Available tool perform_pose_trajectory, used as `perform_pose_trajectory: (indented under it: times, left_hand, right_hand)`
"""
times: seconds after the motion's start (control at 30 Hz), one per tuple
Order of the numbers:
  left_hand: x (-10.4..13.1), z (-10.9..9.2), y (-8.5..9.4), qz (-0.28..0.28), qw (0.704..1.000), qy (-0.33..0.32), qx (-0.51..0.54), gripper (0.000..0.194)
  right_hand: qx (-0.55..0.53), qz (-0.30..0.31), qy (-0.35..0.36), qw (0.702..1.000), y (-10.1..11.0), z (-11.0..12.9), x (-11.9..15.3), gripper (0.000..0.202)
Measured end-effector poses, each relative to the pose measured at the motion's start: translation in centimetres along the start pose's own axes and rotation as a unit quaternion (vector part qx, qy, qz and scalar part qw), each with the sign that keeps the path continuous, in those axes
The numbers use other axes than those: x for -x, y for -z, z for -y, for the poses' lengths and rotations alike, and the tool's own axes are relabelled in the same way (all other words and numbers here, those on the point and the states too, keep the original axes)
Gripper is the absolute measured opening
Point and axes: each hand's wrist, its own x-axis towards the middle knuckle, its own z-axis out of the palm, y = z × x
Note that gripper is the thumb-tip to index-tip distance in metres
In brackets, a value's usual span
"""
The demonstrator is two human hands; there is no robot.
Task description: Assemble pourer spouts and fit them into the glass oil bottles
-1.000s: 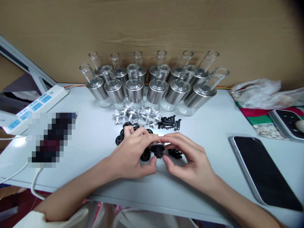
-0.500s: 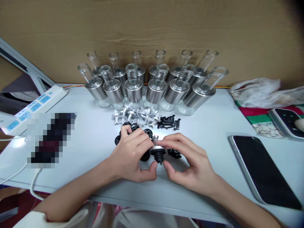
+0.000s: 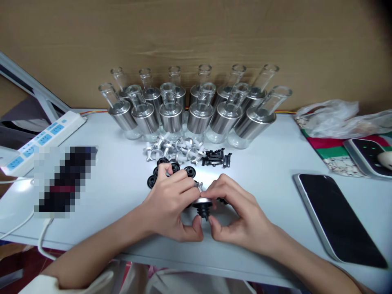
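Between my two hands is a stopper [image 3: 203, 206] with a silver disc on top and a black ribbed plug pointing down. My left hand [image 3: 173, 204] grips its left side between fingers and thumb. On the right side, my right hand [image 3: 241, 214] pinches it with fingertips on the disc and the thumb near the plug's tip. Several black rubber rings [image 3: 190, 172] lie beyond my left hand, which partly hides them. Behind them is a pile of silver and white pourer parts [image 3: 180, 150], with small black pieces [image 3: 216, 157] to its right.
Two rows of glass bottles with metal sleeves [image 3: 200, 118] stand along the cardboard backing. A power strip [image 3: 45, 141] and a pixelated dark object [image 3: 67, 179] lie at left. At right are a phone-like device [image 3: 339, 218], a scale-like device [image 3: 370, 157] and a plastic bag [image 3: 337, 118].
The stopper has moved slightly down, nearer the table's front edge. My right fingers have bent more over its disc, and both hands still grip it.
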Motion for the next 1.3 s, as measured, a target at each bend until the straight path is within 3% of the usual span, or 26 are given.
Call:
perform_pose_trajectory:
  times: [0.47, 0.67, 0.87, 1.17, 1.3]
  left_hand:
    - [0.23, -0.12, -0.49, 0.009, 1.000, -0.025, -0.015, 0.014]
    - [0.20, 0.14, -0.35, -0.041, 0.998, -0.038, -0.037, 0.016]
    - [0.19, 0.23, -0.01, -0.036, 0.996, -0.019, -0.082, 0.019]
    - [0.24, 0.34, -0.03, -0.059, 0.996, -0.032, -0.062, 0.019]
    - [0.34, 0.58, -0.26, -0.040, 0.998, -0.039, -0.027, 0.024]
  right_hand:
    - [-0.057, 0.057, -0.011, 0.997, 0.05, -0.33, 0.38, 0.024]
    - [-0.035, 0.008, 0.012, 0.999, 0.01, -0.14, 0.14, 0.032]
    - [-0.017, -0.027, 0.034, 0.999, 0.49, -0.35, -0.48, 0.035]
    - [-0.011, -0.038, -0.012, 0.999, 0.69, -0.49, -0.10, 0.034]
    - [-0.013, -0.042, -0.028, 0.999, 0.63, -0.37, -0.04, 0.031]
